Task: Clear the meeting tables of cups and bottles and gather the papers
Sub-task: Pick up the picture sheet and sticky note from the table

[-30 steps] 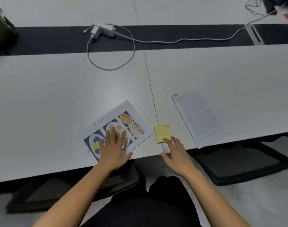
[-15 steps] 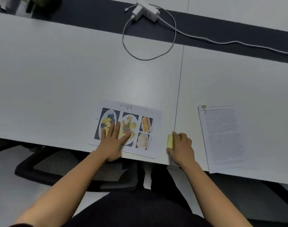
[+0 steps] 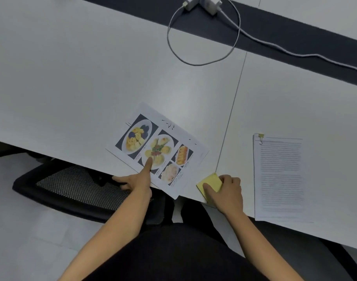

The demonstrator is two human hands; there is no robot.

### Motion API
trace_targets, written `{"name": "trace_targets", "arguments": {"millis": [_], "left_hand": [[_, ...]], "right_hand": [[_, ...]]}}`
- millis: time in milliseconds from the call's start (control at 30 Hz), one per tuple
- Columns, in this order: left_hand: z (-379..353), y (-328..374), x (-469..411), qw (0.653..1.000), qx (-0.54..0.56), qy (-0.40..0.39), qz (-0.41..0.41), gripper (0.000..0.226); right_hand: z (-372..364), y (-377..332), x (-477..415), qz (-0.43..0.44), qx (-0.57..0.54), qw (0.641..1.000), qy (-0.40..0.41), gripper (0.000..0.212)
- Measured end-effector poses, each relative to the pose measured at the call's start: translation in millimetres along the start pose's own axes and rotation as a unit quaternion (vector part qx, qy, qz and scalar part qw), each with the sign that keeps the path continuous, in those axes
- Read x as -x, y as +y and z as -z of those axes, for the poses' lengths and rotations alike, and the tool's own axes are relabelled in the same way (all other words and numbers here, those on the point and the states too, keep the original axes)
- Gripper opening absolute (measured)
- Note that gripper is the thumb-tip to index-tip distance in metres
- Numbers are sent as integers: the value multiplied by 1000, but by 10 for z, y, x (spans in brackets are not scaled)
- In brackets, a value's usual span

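Head view: left grip (image 3: pixel 137 181) lies wide, its thumb pressing the photo sheet (image 3: pixel 173 138), which overhangs the bench (image 3: pixel 72 78) edge. Right grip (image 3: pixel 226 191) curls round a yellow pad (image 3: pixel 211 181) at that edge, with a clipped paper (image 3: pixel 281 175) just to the right.

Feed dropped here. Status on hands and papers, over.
Left hand index pressing photo sheet, sheet overhanging table edge. Right hand grips yellow sticky pad. Clipped document untouched, nothing blocking.
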State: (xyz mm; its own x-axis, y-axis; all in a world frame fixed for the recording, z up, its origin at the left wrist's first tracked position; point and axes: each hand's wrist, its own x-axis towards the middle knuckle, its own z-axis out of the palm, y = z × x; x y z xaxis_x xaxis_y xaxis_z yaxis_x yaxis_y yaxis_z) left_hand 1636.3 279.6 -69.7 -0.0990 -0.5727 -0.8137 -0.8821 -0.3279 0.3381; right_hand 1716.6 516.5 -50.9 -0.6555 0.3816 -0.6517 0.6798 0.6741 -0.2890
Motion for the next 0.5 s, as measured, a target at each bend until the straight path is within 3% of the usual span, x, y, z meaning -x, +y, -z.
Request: {"name": "trace_targets", "arguments": {"millis": [133,267,367,500], "left_hand": [[-21,-142,-104,985,156,-50,59,136],[67,-272,-39,968,180,-140,100,60],[199,-301,47,980,162,-90,69,32],[420,-327,304,993,107,-35,-38,26]], "right_hand": [[-58,59,48,25,1,1000,-5,54],[-62,45,56,8,-34,999,-19,42],[-27,38,62,13,-55,996,-62,39],[109,57,137,48,-75,993,-76,36]]}}
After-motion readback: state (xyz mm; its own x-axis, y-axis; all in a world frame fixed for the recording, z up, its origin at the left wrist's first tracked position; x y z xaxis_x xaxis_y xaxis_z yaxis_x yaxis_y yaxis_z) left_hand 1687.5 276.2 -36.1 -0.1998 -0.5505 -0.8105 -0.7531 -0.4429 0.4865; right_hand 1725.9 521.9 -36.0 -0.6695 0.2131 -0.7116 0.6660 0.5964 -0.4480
